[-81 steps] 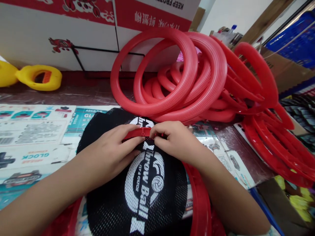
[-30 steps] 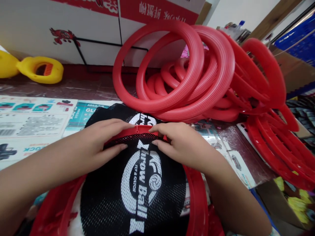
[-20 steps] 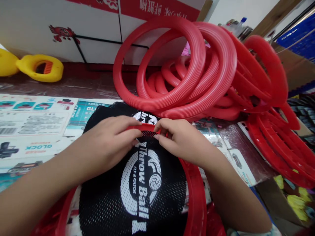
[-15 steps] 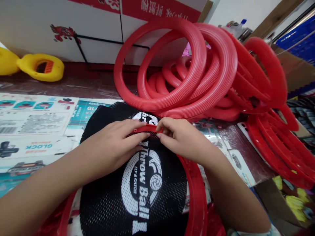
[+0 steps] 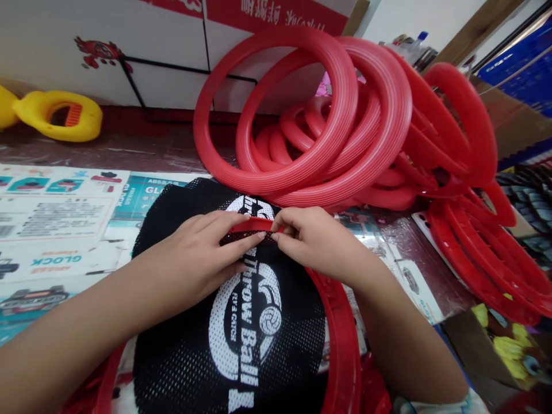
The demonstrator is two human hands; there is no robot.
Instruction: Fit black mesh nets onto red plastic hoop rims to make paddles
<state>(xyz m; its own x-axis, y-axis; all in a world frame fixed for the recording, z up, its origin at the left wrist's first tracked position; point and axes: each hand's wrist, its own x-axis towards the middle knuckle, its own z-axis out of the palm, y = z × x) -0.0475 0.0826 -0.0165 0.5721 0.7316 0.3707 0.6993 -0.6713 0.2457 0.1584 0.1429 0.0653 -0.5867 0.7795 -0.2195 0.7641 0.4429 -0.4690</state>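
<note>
Over the table (image 5: 159,148), near heaped red rings (image 5: 267,183), a red frame (image 5: 345,345) is overlaid with black mesh (image 5: 297,356) lettered "Throw Ball", the frame's far rim being clamped between thumb and forefinger of the left hand (image 5: 194,247) and, just beside, pinched in the closed fingertips of the right hand (image 5: 317,241)

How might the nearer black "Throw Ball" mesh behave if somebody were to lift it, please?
The black "Throw Ball" mesh would probably be floppy, as it looks like thin fabric. It is likely light for its size, since small holes show across it. It seems unlikely to roll, lying broad and flat across the red ring.
</note>
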